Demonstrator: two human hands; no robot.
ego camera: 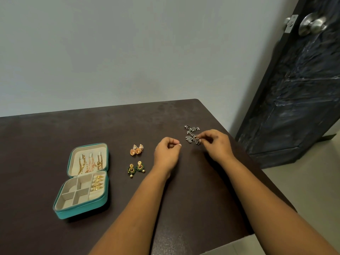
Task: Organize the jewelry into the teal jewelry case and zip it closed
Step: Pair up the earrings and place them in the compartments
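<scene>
Teal zippered jewelry case [81, 207] is shown lying open on the left part of a dark brown tabletop [36, 144], its lid flat against the table behind the tray. Three thin gold and rose chains [90, 163] are seen hung in the cream-lined lid, and several gold rings [97, 183] are seated in the ring rolls along the right side of the compartmented tray; the square compartments appear unfilled. Just right of the case, a pair of orange-gold dome earrings [137, 149] is laid above a pair of green-beaded gold drop earrings [136, 168]. Farther right, near the table's edge, a cluster of dark silver oxidised earrings [191, 134] is spread. One piece of this cluster is pinched between the fingertips of the right hand [216, 144]. The left hand [166, 153] is held beside it, fingers curled loosely inward; whether anything is held cannot be told. A dark door [294, 89] with a metal knob [312, 23] stands at right.
</scene>
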